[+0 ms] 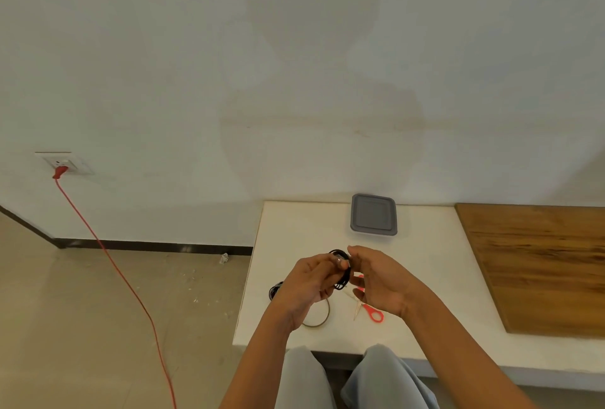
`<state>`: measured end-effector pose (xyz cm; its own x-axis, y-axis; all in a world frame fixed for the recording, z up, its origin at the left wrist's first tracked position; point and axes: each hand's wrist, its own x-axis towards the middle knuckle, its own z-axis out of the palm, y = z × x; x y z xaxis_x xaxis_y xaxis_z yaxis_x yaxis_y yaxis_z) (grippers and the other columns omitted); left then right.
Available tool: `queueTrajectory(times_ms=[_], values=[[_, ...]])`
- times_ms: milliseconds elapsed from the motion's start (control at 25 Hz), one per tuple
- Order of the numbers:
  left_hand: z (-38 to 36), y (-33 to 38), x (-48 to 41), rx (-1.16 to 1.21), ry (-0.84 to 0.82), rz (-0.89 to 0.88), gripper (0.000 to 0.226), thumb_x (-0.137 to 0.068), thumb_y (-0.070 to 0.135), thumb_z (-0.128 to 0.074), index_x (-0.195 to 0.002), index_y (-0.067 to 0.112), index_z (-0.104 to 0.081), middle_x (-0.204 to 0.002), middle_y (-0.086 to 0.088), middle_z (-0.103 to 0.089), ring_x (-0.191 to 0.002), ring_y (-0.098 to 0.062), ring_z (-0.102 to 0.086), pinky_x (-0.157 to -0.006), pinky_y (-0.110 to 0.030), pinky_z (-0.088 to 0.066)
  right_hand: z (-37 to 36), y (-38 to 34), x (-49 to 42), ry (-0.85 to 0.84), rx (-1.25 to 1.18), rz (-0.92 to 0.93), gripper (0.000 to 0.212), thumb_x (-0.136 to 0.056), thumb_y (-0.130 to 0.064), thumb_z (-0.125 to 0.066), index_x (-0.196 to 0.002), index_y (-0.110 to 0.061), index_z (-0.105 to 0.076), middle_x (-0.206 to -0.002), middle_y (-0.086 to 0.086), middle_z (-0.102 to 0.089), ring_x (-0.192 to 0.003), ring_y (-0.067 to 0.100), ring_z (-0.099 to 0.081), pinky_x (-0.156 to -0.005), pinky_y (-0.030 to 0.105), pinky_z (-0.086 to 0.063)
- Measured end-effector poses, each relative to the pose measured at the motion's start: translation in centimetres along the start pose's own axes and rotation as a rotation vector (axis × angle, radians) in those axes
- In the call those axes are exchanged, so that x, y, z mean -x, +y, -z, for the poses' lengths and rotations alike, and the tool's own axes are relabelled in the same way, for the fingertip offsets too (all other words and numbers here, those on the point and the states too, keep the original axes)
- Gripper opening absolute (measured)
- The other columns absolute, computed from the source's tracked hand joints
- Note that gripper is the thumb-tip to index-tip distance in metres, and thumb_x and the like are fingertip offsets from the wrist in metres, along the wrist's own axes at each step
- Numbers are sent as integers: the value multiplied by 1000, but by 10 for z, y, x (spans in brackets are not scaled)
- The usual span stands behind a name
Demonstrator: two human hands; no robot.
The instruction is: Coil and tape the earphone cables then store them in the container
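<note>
Above the white table (425, 277) both hands meet on a coiled black earphone cable (344, 272). My left hand (307, 284) grips the coil, thumb and fingers curled round it. My right hand (376, 277) pinches the coil's right side, where a bit of clear tape seems to sit. Another black cable bundle (274, 290) lies on the table behind my left wrist, partly hidden. A tape roll (322, 315) lies flat under my left hand. The grey lidded container (374, 214) stands closed at the table's far edge.
Red-handled scissors (368, 308) lie on the table below my right hand. A wooden board (540, 264) covers the table's right part. A red power cord (131, 290) runs from a wall socket (64, 164) across the floor at left. My knees show under the front edge.
</note>
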<state>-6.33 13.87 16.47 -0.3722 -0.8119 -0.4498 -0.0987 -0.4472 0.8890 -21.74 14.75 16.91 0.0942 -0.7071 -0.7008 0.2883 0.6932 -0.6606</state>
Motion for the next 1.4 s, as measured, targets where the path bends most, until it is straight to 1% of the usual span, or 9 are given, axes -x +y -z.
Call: queueTrajectory(times_ms=[160,320,440,680,880,960,1120,1240,1400], values=[[3,1,1,71,-18,7,23,-97,22,-55,-96,10,-74,-87,-22,-62,-82,-18,-60,-83,-32,-48,5,-2,4,-40,65,42,19,-91,-21,-47,-79,-13,-59,-102,9,-58,-97,22,-45,-80,34,-39],[-2,7,4,225,0,39,21,-95,16,-55,-93,6,-73,-88,-14,-71,-80,-18,-69,-80,-33,-50,4,-2,10,24,234,125,10,-91,-15,-56,-91,-8,-63,-107,10,-59,-95,19,-51,-89,34,-41],[-4,8,7,246,32,40,21,-94,12,-55,-98,1,-72,-95,-17,-74,-89,-24,-71,-85,-37,-53,1,-4,19,110,311,236,16,-93,-13,-55,-80,-16,-63,-91,1,-61,-90,17,-54,-94,32,-38],[-8,7,11,21,153,34,22,-93,20,-55,-84,8,-71,-89,-4,-76,-89,-13,-72,-83,-31,-53,6,-1,14,163,602,408,23,-95,-18,-52,-80,-19,-69,-85,-4,-70,-86,10,-62,-72,14,-40],[-12,5,12,-174,276,-100,20,-89,31,-63,-81,16,-75,-79,1,-74,-77,-12,-71,-77,-27,-55,10,10,6,332,891,611,22,-94,-25,-55,-73,-31,-60,-72,-19,-63,-72,3,-59,-79,19,-43],[-12,6,12,-320,294,-132,20,-88,34,-64,-83,19,-76,-79,2,-74,-76,-13,-69,-79,-26,-53,11,13,6,440,1067,653,15,-94,-31,-54,-81,-30,-62,-78,-15,-65,-70,5,-57,-87,24,-42],[-15,11,17,-462,263,-147,24,-89,38,-62,-87,18,-76,-77,2,-74,-75,-8,-69,-76,-18,-49,7,17,10,536,1398,730,22,-97,-36,-46,-100,-28,-66,-94,-9,-68,-86,8,-57,-102,28,-21],[-13,14,19,-433,218,-68,29,-91,41,-58,-88,19,-76,-77,3,-75,-73,-2,-70,-74,-14,-46,9,19,10,500,1414,773,23,-98,-33,-45,-99,-26,-66,-93,-8,-67,-91,8,-56,-104,31,-19],[-13,18,20,-409,213,40,35,-93,42,-56,-86,14,-76,-75,0,-75,-74,-8,-71,-79,-22,-52,13,16,6,421,1527,803,23,-99,-32,-44,-105,-27,-66,-102,-8,-66,-105,10,-52,-103,31,-17]])
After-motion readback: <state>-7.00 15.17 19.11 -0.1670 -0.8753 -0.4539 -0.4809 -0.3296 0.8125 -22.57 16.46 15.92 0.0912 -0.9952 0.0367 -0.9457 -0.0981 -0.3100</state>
